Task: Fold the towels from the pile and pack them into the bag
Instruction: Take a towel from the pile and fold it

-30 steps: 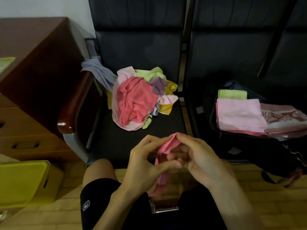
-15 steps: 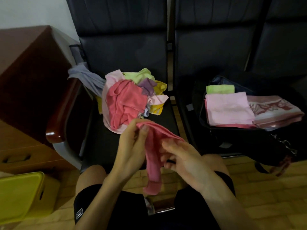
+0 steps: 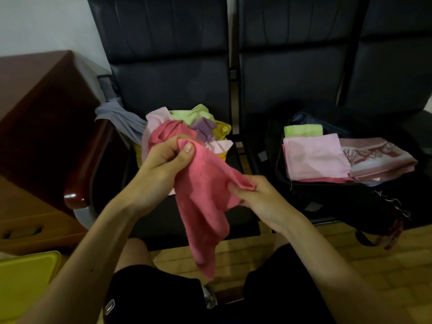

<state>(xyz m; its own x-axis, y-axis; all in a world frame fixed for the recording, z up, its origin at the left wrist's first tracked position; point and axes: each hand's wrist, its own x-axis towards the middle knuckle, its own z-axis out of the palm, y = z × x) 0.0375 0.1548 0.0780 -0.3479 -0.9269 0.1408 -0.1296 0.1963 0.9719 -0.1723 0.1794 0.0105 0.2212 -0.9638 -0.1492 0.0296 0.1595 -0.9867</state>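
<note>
Nearest you, your black shorts (image 3: 149,298) and bare knees fill the bottom of the frame, over a light wooden floor (image 3: 378,265). A yellow container (image 3: 25,286) sits at your lower left.

Above your knees you hold one pink towel (image 3: 203,206), unfolded. Your left hand (image 3: 163,160) pinches its upper edge between the thumb and curled fingers. Your right hand (image 3: 266,199) pinches a second bunched part of the edge, lower and to the right. The cloth is stretched loosely between the two grips, and the rest hangs down in a crumpled tail between your legs. It touches no seat.

Beyond the hands stands a row of dark padded chairs. On the left seat (image 3: 163,220) lies the pile (image 3: 184,127) of unfolded towels: pink, pale pink, green, purple and yellow, heaped together. A grey cloth (image 3: 119,118) is draped over the armrest (image 3: 77,195) just beside the pile.

On the next seat, to your right, the black bag (image 3: 339,202) lies open. It holds a folded pale pink towel (image 3: 315,157), with a folded green towel (image 3: 303,130) behind it and a folded patterned towel (image 3: 378,157) beside it on the right. A darker pink edge shows under the pale pink one.

Further left is a dark wooden cabinet (image 3: 46,113). The chair backs (image 3: 168,66) close off the view.
</note>
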